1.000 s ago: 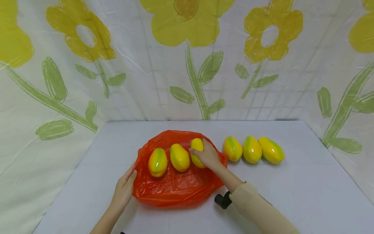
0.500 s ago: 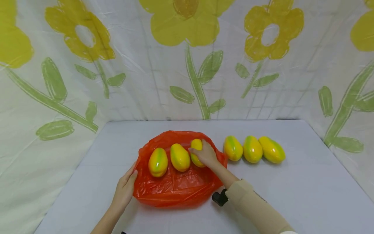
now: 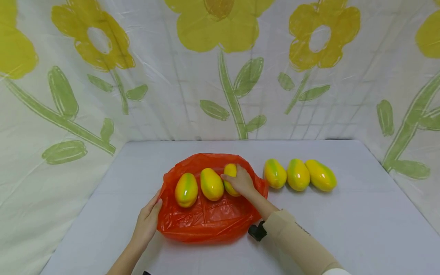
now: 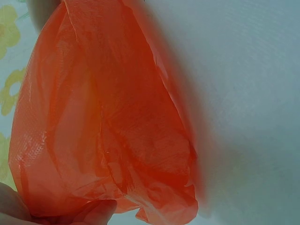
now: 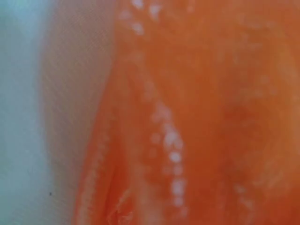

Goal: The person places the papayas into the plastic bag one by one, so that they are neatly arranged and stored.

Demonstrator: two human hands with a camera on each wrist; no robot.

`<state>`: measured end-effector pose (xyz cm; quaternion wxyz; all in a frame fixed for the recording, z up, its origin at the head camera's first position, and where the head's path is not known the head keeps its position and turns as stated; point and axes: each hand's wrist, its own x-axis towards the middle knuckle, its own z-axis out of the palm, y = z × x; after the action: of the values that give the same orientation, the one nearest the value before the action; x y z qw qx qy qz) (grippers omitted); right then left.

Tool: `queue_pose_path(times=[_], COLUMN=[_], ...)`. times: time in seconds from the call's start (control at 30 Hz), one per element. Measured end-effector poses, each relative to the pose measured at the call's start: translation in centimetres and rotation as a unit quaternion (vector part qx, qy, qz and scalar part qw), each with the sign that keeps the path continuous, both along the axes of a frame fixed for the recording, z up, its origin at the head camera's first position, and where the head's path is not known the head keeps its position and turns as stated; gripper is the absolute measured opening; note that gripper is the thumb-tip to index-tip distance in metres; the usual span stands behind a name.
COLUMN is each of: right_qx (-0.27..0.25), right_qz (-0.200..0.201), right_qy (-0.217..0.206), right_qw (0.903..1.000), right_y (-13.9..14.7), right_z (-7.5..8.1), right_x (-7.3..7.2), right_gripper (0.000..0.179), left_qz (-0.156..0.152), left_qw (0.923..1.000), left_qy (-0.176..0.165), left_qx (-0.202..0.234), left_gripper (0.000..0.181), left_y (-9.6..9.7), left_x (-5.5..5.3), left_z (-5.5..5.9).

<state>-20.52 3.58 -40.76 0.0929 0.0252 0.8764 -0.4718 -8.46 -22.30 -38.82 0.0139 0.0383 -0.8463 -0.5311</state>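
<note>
A red plastic bag [image 3: 213, 225] lies spread with its mouth wide in the middle of the table. Inside it sit three glossy yellow papayas with green streaks: a left papaya [image 3: 186, 190], a middle papaya [image 3: 211, 184] and a right papaya [image 3: 230, 170]. My right hand [image 3: 242, 181] reaches over the bag's right rim and grips the right papaya, partly covering it. At the left rim, my left hand [image 3: 148, 219] pinches the bag, thumb on the near side. The left wrist view shows the bag [image 4: 108, 117] from outside; red film blurs the right wrist view.
Right of the bag, a row of three more papayas [image 3: 298, 175] lies on the white table [image 3: 343, 229]. A black device [image 3: 257, 231] hangs under my right forearm. A flower-printed curtain [image 3: 165, 95] stands behind the table and along both sides.
My right forearm and sleeve have shifted slightly left, with the hand still on the right papaya. The left hand and bag look almost unchanged.
</note>
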Motion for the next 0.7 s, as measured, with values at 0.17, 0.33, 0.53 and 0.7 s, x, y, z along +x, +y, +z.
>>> queue_pose_path(times=[0.17, 0.33, 0.53, 0.7], right_qx=[-0.004, -0.006, 0.01, 0.018], right_qz=[0.006, 0.014, 0.011, 0.01], right_qy=[0.022, 0.032, 0.02, 0.017], right_qw=[0.9997, 0.9994, 0.9997, 0.9996], right_y=[-0.3, -0.8, -1.1, -1.3], right_z=[0.0, -0.1, 0.0, 0.0], right_x=[-0.1, -0.2, -0.5, -0.6], right_gripper=[0.069, 0.068, 0.074, 0.075], left_qz=[-0.003, -0.006, -0.005, -0.006], left_qw=[1.0, 0.9999, 0.9999, 1.0], left_qy=[-0.005, -0.009, -0.01, -0.004], left_qx=[0.001, -0.001, 0.004, 0.003], left_gripper=[0.048, 0.049, 0.049, 0.049], left_y=[0.1, 0.2, 0.3, 0.3], left_x=[0.1, 0.1, 0.1, 0.0], left_z=[0.0, 0.1, 0.2, 0.1])
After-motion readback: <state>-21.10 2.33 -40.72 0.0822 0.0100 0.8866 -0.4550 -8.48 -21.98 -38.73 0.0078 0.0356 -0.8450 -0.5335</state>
